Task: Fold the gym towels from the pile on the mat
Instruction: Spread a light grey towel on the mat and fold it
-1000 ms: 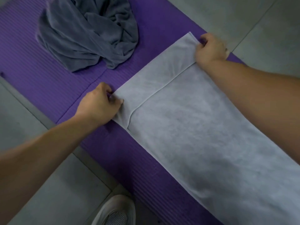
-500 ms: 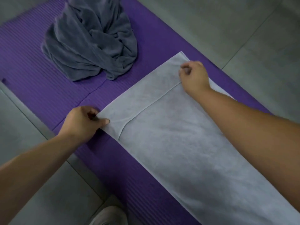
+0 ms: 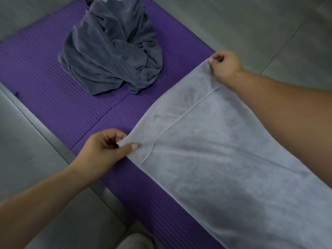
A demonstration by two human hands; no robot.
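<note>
A long light grey towel (image 3: 224, 159) stretches across the purple mat (image 3: 45, 83) toward the lower right. My left hand (image 3: 106, 150) pinches its near left corner between thumb and fingers. My right hand (image 3: 225, 64) pinches the far corner at the mat's right edge. The towel's end edge runs taut between the two hands, slightly lifted. A crumpled pile of dark grey towels (image 3: 111, 51) lies on the mat behind the left hand. My right forearm covers part of the towel's right side.
Grey floor tiles (image 3: 269, 24) surround the mat on all sides. The toe of a light shoe (image 3: 134, 242) shows at the bottom edge, beside the mat's near border.
Both hands have drawn the towel's end toward me and lifted it a little. The view has shifted, so the dark pile now sits nearer the middle top.
</note>
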